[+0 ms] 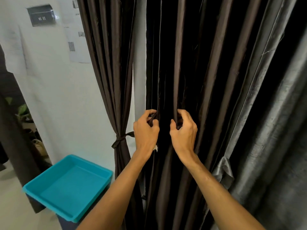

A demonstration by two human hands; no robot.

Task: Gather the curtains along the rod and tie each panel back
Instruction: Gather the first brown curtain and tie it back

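Curtain tops cut off; wall papers blurred

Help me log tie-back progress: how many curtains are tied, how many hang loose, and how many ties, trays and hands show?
Tied curtain: 1
Loose curtains: 2, brown curtain and grey curtain
Tie: 1
Blue tray: 1
Hands: 2, left hand and right hand, both gripping the brown curtain
Total: 7

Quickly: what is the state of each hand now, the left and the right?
Left hand: closed, fingers pinching a fold of the dark curtain panel.
Right hand: closed, fingers curled round another fold of the same panel.
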